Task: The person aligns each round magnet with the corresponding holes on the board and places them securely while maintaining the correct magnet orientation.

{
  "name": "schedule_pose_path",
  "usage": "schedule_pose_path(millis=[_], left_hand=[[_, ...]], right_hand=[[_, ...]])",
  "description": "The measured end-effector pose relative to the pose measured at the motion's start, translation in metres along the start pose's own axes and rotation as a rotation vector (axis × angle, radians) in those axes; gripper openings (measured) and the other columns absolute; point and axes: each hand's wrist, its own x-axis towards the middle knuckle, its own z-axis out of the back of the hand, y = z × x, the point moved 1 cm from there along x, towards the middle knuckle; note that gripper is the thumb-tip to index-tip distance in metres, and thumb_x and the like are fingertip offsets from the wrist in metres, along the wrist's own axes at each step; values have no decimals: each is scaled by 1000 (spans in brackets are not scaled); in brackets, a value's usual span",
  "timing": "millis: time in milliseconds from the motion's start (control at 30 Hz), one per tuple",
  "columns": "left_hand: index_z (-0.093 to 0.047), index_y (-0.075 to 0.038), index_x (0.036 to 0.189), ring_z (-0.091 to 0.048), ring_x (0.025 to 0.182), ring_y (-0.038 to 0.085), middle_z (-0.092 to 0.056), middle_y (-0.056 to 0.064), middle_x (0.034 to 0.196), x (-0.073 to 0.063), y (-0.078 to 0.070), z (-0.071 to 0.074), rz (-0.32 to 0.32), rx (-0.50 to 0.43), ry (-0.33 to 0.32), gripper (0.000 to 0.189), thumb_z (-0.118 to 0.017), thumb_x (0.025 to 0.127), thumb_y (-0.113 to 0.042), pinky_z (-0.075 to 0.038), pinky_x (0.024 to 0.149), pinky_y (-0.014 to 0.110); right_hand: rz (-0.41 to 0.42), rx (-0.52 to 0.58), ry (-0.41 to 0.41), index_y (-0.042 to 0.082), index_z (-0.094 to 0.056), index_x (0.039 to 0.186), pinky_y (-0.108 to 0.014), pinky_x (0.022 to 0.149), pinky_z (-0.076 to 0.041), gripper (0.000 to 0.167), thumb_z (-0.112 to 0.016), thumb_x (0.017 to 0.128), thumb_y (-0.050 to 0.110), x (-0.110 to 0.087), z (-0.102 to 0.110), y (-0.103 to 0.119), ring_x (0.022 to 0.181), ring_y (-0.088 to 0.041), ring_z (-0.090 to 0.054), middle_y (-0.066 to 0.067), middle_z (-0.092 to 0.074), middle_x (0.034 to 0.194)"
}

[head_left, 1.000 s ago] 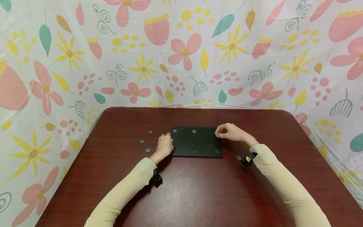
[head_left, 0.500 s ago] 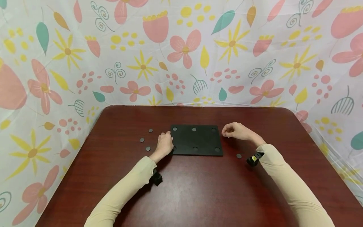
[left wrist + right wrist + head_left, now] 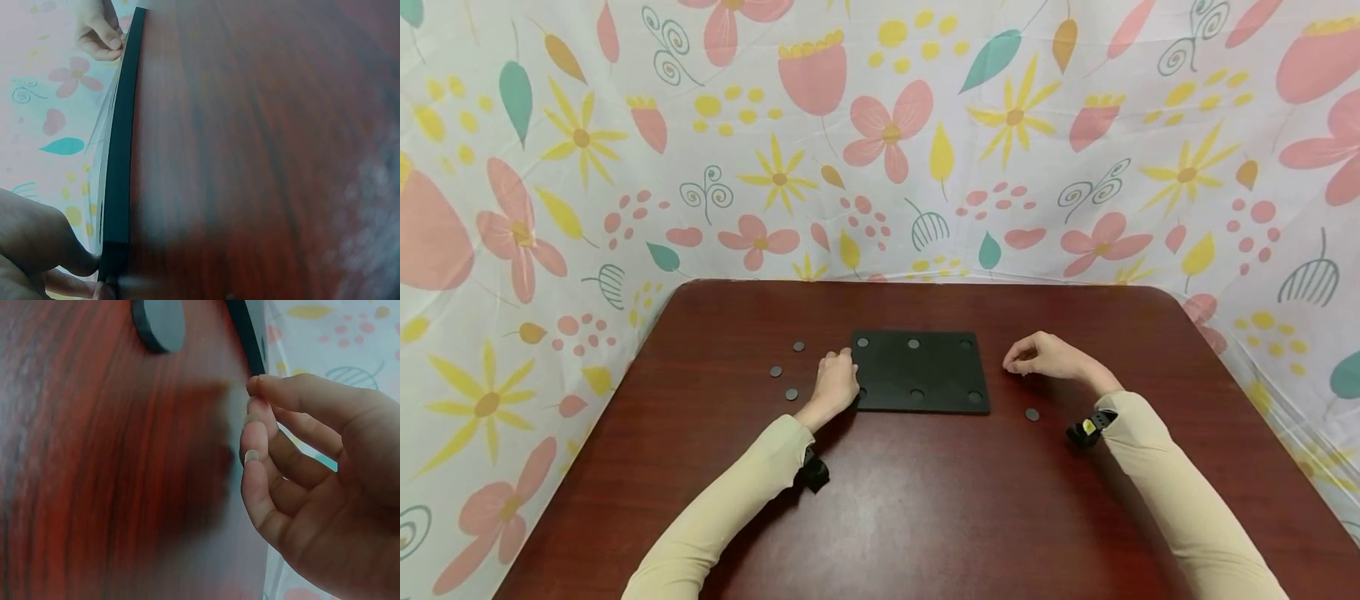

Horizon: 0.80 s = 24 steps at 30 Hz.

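A black rectangular board [image 3: 917, 367] with several round recesses lies on the table. Small grey discs sit in its far-left [image 3: 862, 342] and far-middle recesses; the far-right one looks darker. My left hand [image 3: 835, 385] grips the board's left edge, thumb on top in the left wrist view, covering part of the near-left recess. To the right of the board, my right hand [image 3: 1047, 357] hovers over the table, fingers loosely curled, thumb close to the fingertips, nothing visible between them. A loose grey disc [image 3: 1032, 414] lies just below this hand, also large in the right wrist view.
Left of my left hand, three more grey discs [image 3: 776, 372] lie loose on the dark red wooden table [image 3: 880, 517]. A flower-patterned cloth [image 3: 880, 167] hangs right behind the table's far edge. Each wrist carries a black camera [image 3: 1088, 430].
My right hand has left the board's far-right corner and moved right, then slightly toward me, near the loose disc. The left hand stays at the board's left edge.
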Motion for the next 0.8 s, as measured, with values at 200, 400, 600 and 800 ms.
schedule_pose_path(millis=[200,400,600,800], left_hand=[[-46,10,136,-51,121,43,-60,30,120,0,0,-1,5,10,4,40,-49,101,-8,-44,103,48],[-47,10,136,-51,120,43,-61,30,119,0,-1,-1,3,16,-6,40,-49,100,-8,-45,102,48],[-48,11,134,-53,118,45,-61,31,119,0,0,-1,-5,16,-23,39,-50,100,-7,-46,100,49],[-49,11,134,-53,117,46,-61,31,118,0,0,-1,-12,13,-27,39,-50,100,-7,-47,99,49]], right_hand=[[10,24,22,6,-73,99,-27,63,-48,13,-66,92,14,-9,3,-6,70,-22,-57,-9,-68,82],[17,40,58,5,-74,101,-28,62,-49,15,-67,92,15,-13,5,-12,68,-20,-56,-9,-68,81],[-24,49,83,7,-74,103,-25,63,-47,20,-70,89,21,-17,7,-13,68,-14,-55,-6,-69,81],[-19,61,111,5,-74,103,-23,68,-49,25,-76,83,20,-21,8,-15,76,-12,-59,-6,-71,88]])
